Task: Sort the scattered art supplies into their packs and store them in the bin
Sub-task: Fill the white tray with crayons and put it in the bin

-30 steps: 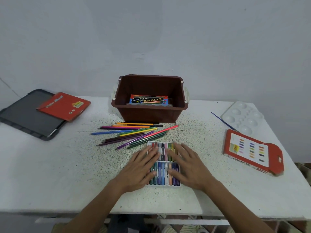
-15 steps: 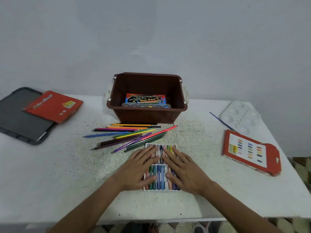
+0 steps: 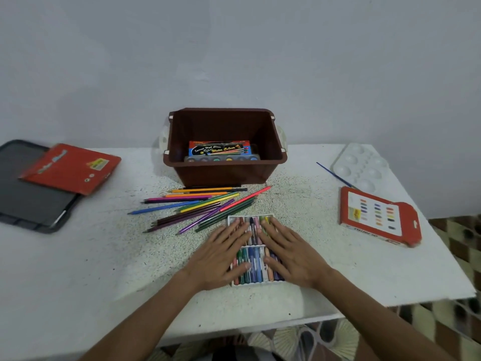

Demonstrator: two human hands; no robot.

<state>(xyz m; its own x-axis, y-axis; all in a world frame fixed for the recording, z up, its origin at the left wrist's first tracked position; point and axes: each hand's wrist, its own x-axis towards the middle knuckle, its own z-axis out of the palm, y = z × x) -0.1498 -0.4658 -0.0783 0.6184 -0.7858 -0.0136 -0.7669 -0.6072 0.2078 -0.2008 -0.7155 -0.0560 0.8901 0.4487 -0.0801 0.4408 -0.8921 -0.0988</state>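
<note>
**Crayons trayed, pencils and packs not yet put away**

Taking twelve o'clock as the wall side of the table [image 3: 78, 256], the crayon tray [image 3: 250, 283] lies near the six o'clock edge, directly in front of the person. The left hand [image 3: 221, 256] and right hand [image 3: 291, 256] both lie flat on it, fingers straight and slightly spread. They press on the crayons and grip nothing.

Judging by the layout, the task is under halfway. The brown bin [image 3: 226, 173] at twelve o'clock already holds a watercolour box [image 3: 220, 148]. The crayons look seated in their tray, but its likely sleeve, the red pack [image 3: 377, 217], lies well apart at three o'clock. The coloured pencils [image 3: 203, 204] lie loose between the tray and the bin. A second red pack [image 3: 70, 168] lies at ten o'clock on a dark board [image 3: 26, 199]. A white palette [image 3: 361, 165] and a thin brush [image 3: 334, 175] lie at two o'clock, outside the bin.

The tray's long axis runs six to twelve. Its two rows of crayons lie along that same line, but which way their tips face is too small to tell. The pencils fan out with long axes running roughly eight to two o'clock, and their sharpened ends seem to point toward eight.
</note>
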